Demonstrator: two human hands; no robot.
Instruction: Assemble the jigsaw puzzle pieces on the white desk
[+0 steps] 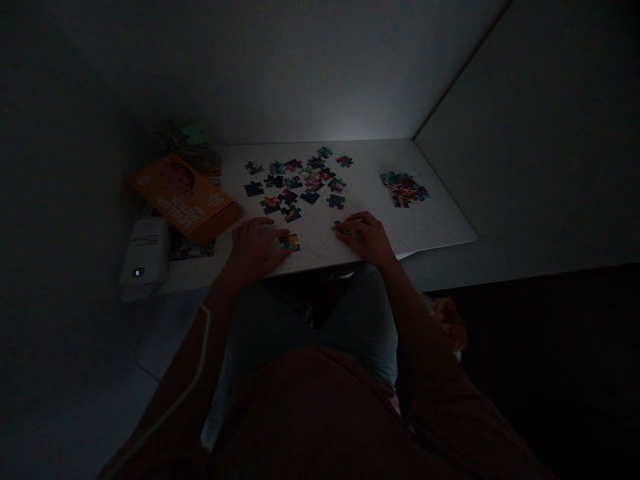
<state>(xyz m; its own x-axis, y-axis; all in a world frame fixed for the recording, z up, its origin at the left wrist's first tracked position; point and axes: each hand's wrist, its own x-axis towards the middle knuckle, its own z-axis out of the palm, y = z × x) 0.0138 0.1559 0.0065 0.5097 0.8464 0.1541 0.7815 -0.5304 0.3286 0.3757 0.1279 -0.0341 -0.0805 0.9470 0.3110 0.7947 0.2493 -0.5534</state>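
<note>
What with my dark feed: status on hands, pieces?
Left hand touching small multicoloured cardboard puzzle piece. Right hand on second multicoloured piece. Scattered pieces beyond, apart from hands.

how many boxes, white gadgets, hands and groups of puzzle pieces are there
orange cardboard box: 1
white plastic gadget: 1
bare hands: 2, left hand and right hand
groups of colourful jigsaw pieces: 2, wide scatter and small heap
total: 6

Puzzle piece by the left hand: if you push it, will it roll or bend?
Probably neither. The puzzle piece lies flat on the white tabletop, so it should slide, not roll. It looks small and thin, so likely light and stiff.
</note>
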